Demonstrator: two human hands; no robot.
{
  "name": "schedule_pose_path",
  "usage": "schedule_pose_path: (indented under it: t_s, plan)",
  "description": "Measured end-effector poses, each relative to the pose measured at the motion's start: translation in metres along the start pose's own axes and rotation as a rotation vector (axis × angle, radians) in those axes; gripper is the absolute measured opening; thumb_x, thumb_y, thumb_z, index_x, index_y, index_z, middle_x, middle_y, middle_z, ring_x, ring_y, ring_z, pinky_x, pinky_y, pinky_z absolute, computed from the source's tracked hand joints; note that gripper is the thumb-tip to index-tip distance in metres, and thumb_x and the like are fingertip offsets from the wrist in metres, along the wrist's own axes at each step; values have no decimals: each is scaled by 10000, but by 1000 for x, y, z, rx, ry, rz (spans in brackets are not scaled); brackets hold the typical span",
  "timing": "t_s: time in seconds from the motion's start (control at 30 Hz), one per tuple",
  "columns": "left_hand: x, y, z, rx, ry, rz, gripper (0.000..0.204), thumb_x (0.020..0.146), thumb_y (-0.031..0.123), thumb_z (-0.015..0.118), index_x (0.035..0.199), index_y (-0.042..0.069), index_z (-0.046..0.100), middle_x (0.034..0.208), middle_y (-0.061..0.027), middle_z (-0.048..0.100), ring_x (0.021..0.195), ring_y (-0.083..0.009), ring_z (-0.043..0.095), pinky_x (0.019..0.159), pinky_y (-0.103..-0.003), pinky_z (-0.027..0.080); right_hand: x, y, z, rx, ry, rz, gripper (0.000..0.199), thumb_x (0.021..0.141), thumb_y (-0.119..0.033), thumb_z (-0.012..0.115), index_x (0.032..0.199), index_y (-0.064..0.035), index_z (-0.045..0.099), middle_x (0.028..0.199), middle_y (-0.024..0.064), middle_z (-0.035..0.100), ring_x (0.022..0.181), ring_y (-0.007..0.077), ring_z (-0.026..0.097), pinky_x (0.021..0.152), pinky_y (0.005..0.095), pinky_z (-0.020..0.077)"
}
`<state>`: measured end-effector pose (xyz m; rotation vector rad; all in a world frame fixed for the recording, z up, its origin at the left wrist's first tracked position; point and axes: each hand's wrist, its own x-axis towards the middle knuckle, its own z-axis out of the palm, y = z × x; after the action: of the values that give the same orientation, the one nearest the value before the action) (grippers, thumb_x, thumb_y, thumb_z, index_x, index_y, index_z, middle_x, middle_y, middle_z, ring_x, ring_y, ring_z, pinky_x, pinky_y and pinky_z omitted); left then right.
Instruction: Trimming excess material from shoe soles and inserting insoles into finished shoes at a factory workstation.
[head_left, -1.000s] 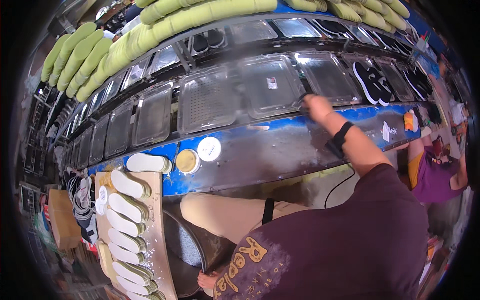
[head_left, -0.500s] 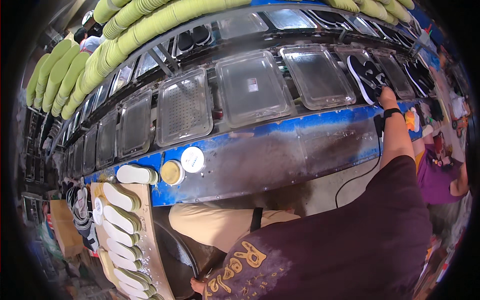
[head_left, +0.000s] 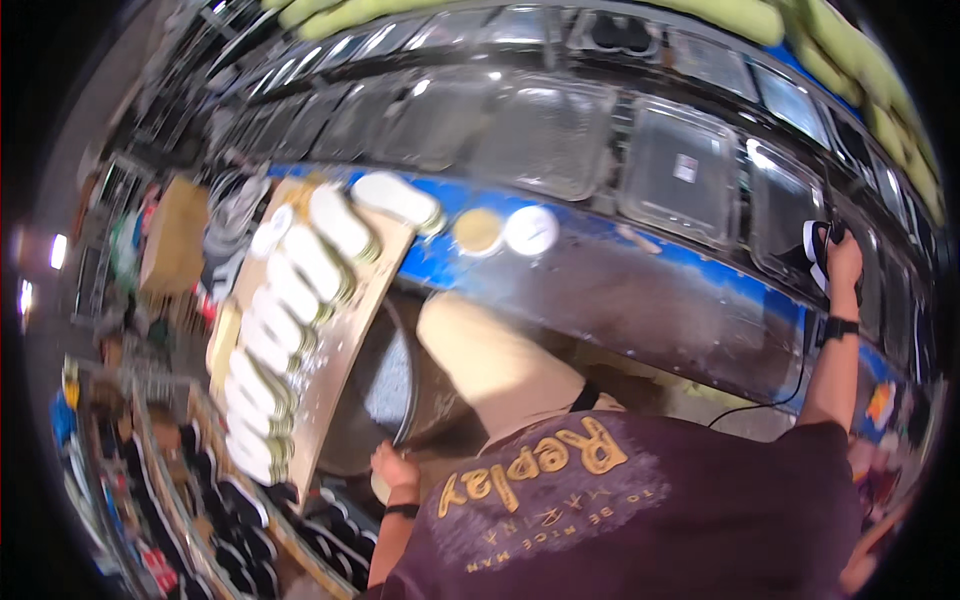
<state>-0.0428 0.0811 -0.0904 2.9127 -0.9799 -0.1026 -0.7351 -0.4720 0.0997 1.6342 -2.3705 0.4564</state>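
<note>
I have the right hand (head_left: 845, 262) clasped on a black-and-white sneaker (head_left: 812, 252), seemingly a handling step needing steady grip next, the left hand (head_left: 394, 468) near the dark tub (head_left: 413, 385), its grip unclear.

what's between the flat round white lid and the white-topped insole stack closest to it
In the head view, an open round white tub with tan-yellow contents, plus a strip of blue tabletop, lies between the lid and stack.

1 head-worn fisheye view looks down from close above the torso (head_left: 690, 490) toward the bench (head_left: 660, 295)
</note>
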Motion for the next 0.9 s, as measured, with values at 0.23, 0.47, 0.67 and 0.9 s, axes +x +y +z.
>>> schedule_pose_path:
  t_s: [0.23, 0.47, 0.67, 0.9]
  plan:
    - [-3, 2, 4, -31, 76, -7, 445, 668, 181, 718, 1085, 82, 597, 1035, -128, 594, 1061, -307, 532, 1046, -489, 320, -161, -224, -29, 646, -59, -817, 215, 637, 18, 667, 835, -30, 601, 808, 160, 624, 757, 347, 630, 669, 387, 490]
    - [1, 23, -40, -757, 170, 58, 220, 942, 163, 530, 1027, 16, 670, 997, -134, 624, 948, -248, 599, 863, -356, 468, -316, -409, -48, 1083, -406, -1714, 278, 584, -120, 747, 749, -70, 528, 773, 131, 527, 739, 365, 531, 615, 453, 434]
    - [-9, 53, -95, -1716, -13, -292, 498, 1025, 343, 371, 1336, -42, 432, 1285, -116, 518, 1160, -206, 495, 997, -320, 381, -495, -483, -53, 1210, -529, -2172, 222, 676, -202, 712, 795, -87, 564, 843, 99, 564, 837, 324, 560, 725, 437, 469]
    - [-28, 14, -107, -1516, 342, -437, 345, 990, 222, 438, 1233, -22, 462, 1124, -96, 559, 983, -149, 534, 912, -300, 416, -547, -466, -72, 1077, -937, -2129, 231, 736, -210, 716, 885, -84, 591, 880, 119, 600, 769, 325, 622, 677, 432, 502]
